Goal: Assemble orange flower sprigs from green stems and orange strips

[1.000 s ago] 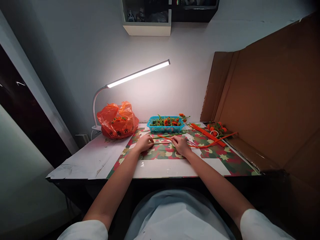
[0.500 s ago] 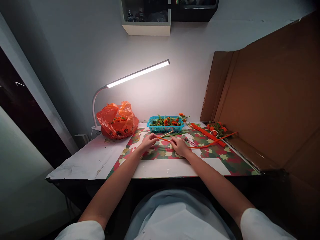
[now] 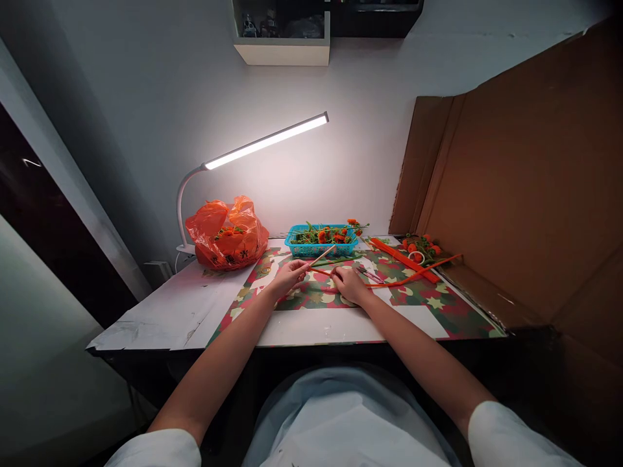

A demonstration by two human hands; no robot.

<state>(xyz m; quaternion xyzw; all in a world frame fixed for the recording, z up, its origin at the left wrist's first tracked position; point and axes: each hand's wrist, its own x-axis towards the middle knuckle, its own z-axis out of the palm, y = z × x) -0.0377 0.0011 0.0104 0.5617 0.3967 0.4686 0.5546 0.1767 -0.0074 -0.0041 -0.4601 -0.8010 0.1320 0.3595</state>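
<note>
My left hand (image 3: 291,277) is closed over the middle of the table, its fingers pinching a thin pale stick (image 3: 323,255) and one end of a long orange strip (image 3: 320,271). The stick points up and to the right from the fingertips. My right hand (image 3: 348,284) pinches the same strip a short way along, so a short length runs between both hands. Beyond that hand the strip trails right across the table. A thin green stem (image 3: 343,261) lies just behind the hands, and a pair of pinkish scissors (image 3: 370,275) rests beside my right hand.
A blue basket (image 3: 321,250) of orange flowers with green stems stands at the back. An orange plastic bag (image 3: 226,243) sits left, near a lit lamp (image 3: 267,141). At right lie an orange bundle (image 3: 403,259), more flowers (image 3: 422,246) and a white ring. Tall cardboard (image 3: 516,181) borders that side.
The pale stick has tilted up in my left hand, its far end now higher. My right hand has barely moved and keeps its pinch on the strip.
</note>
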